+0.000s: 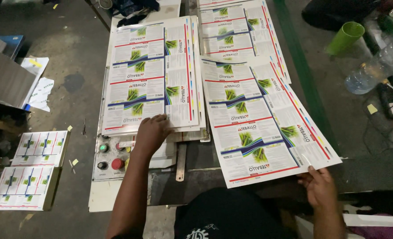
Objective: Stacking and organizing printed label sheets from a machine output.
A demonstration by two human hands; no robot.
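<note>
One large printed sheet [263, 121] is in hand at this moment: the right hand [320, 188] pinches its near right corner, thumb on top and fingers underneath, so the sheet hangs out over the edge of the surface [192, 170] towards the person. It looks thin, light and floppy, and to judge by the sheen, smooth enough to slide over its neighbours. A sheet like this would probably crease if gripped mid-panel, so the margin at a corner or edge seems the sensible place to hold it, ideally at two points to stop it sagging. It is white, printed with repeated label panels showing green plant pictures, blue and green curved bands, red lines and a strip of colour patches along the right side.

To its left, the left hand [151, 132] lies flat and open, fingers spread, pressing on the near edge of a stack of identical sheets [150, 75]. Another overlapping sheet [238, 31] lies further back. Below the stack sits a control panel [110, 157] with green, black and red buttons, and a metal ruler [180, 161] beside it. On the floor to the left rest two small piles of cut labels [32, 170]. Off to the right stand a green cup [345, 37] and a clear plastic bottle [373, 68].
</note>
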